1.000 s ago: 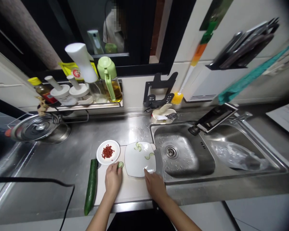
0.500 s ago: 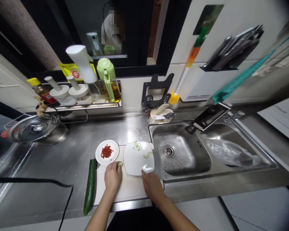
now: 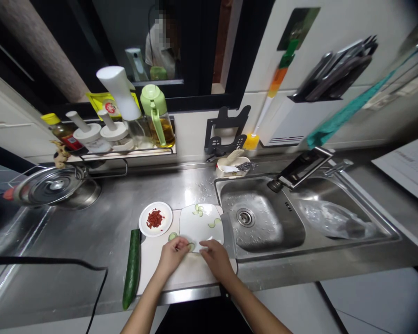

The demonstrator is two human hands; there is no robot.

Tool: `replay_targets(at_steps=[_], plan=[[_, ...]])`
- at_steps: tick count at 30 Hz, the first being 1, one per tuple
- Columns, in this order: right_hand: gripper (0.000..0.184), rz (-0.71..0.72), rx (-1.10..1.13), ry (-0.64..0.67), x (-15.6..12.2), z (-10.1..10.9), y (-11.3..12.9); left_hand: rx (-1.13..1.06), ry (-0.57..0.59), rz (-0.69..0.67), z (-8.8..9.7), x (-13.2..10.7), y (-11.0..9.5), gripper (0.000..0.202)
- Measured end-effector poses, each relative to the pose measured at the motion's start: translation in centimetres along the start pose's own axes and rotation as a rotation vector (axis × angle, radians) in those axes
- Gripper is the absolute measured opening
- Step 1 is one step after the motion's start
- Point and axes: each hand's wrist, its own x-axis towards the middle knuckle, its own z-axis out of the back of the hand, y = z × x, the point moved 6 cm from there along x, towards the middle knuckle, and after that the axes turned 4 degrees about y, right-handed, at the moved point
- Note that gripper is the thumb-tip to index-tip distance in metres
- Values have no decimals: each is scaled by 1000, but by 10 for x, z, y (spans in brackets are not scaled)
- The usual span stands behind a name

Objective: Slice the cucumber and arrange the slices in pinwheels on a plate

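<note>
Two hands at the plate (image 3: 202,226), near rim: left hand (image 3: 172,256) pinches cucumber slice (image 3: 191,247), right hand (image 3: 215,258) half-curled, touching

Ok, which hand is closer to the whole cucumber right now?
Left. The left hand rests on the board just right of the cucumber; the right hand sits farther right, by the white plate's near edge.

the square plate (image 3: 202,229) is white, its cucumber slices (image 3: 197,210) pale green. left of it a white round dish (image 3: 164,227) bears red bits (image 3: 154,218). the near-left whole cucumber (image 3: 132,266) is dark green; the far-right cloth (image 3: 341,118) is teal.
</note>
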Motion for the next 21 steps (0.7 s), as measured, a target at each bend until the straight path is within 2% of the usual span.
replay_targets(at_steps=[3,8,14,16,18,21], plan=[[22,-99,189,47,6,2,-2,-121,130,-2,-23,1,-13,30],[19,-141,263,57,9,16,-4,-295,201,92,-42,4,-22,35],[17,-96,178,17,6,36,-3,-540,265,488,-64,3,-7,45],[16,-53,131,3,6,42,-2,-569,317,558,-72,5,-5,44],[16,-18,84,1,6,47,-2,-605,347,571,-78,11,-5,40],[17,-18,48,-12,8,52,-8,-638,315,531,-82,24,-6,38]])
